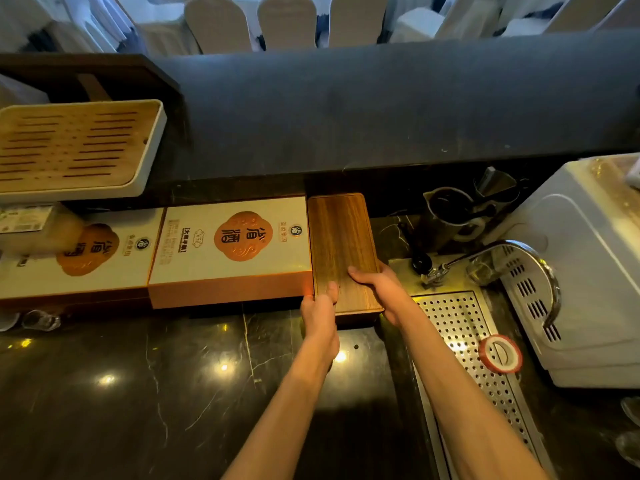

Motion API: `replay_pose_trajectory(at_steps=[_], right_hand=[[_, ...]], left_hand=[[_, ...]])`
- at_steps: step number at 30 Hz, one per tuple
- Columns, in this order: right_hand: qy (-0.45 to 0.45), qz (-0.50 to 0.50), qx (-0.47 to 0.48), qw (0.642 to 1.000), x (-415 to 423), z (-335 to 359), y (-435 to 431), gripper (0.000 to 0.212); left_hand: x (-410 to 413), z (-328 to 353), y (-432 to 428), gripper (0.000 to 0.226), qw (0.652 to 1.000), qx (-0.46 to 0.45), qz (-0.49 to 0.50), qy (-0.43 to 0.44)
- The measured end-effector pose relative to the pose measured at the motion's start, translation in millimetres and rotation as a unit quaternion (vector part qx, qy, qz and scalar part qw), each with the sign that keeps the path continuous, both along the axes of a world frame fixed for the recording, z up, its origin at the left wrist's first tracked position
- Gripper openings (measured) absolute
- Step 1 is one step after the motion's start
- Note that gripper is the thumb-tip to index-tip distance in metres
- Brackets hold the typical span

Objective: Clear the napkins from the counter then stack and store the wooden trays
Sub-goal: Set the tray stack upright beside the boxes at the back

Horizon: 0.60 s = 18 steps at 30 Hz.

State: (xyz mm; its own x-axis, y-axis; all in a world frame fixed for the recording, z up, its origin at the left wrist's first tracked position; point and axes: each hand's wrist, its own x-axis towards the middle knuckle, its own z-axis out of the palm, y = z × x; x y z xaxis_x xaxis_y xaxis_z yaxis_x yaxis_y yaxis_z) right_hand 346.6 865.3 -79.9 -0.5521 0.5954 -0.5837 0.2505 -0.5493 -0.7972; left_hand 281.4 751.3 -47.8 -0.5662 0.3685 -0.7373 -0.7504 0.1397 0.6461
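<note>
Where the dark marble counter (138,393) meets the back wall, a dark wooden tray (341,251) lies flat with its long side running away from the person, its left edge tight against an orange-and-white gift box (228,251). Both bare hands clamp its near end: the left hand (320,311) grips the near-left corner with the thumb on top, and the right hand (381,289) holds the right edge, fingers laid across the top surface, forearms stretched straight forward. A second, matching gift box (86,258) sits further left. Above it, on a raised shelf, rests a slatted bamboo tea tray (76,147) in a white frame, nothing on it. To the right of the wooden tray a perforated steel drain tray (460,327) carries a red-and-white ring-shaped lid (500,353), beneath a curved faucet (526,261). Behind it stands a dark pitcher (450,216), its contents not discernible.
</note>
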Motion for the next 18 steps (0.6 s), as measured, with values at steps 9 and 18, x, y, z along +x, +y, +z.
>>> replay_pose_trajectory(at_steps=[9, 18], right_hand=[[0.02, 0.012, -0.002, 1.0, 0.5, -10.7, 2.7, 0.051], [0.018, 0.014, 0.001, 1.0, -0.5, -20.4, 6.7, 0.044]], left_hand=[[-1.5, -12.2, -8.2, 0.04, 0.996, 0.014, -0.067, 0.05], [-10.0, -23.1, -10.4, 0.039, 0.996, 0.034, -0.078, -0.001]])
